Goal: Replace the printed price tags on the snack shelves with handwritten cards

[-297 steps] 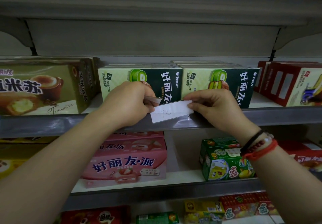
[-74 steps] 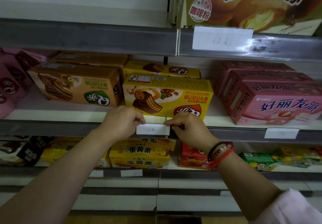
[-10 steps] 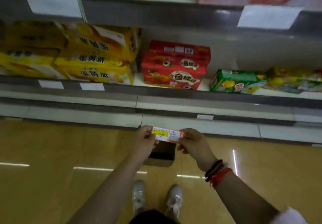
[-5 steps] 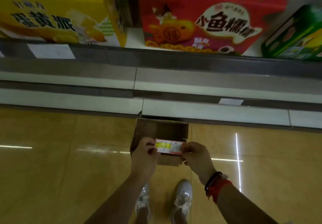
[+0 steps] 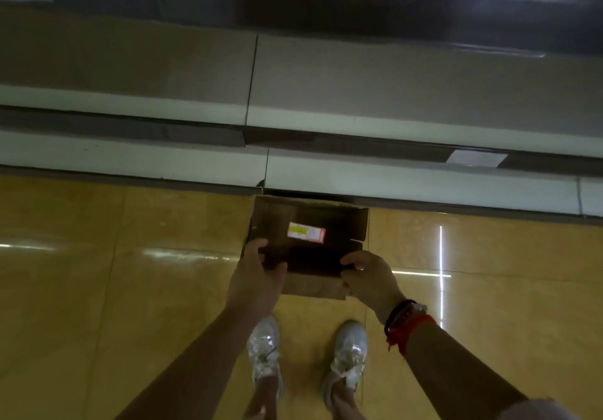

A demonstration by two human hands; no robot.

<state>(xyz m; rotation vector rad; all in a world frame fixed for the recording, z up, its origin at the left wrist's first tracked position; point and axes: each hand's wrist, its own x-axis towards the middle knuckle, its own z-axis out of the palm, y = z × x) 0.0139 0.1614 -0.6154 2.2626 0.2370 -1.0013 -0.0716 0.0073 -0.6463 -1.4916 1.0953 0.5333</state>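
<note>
White laced sneakers point(image 5: 346, 354), pair, planted on glossy yellow floor tile point(image 5: 130, 289). Left hand point(image 5: 256, 276) and right hand point(image 5: 368, 277), fingers curled over near rim of open brown cardboard box point(image 5: 354, 227), gripping it. Printed red-and-yellow price tag point(image 5: 306, 232), pinched between both hands half a second ago, now released and lying flat inside box; print too blurred to read. Discard apparently done, one shelf slot settled. Beyond: grey metal shelf base, blank white paper card point(image 5: 476, 158) in lowest rail.
</note>
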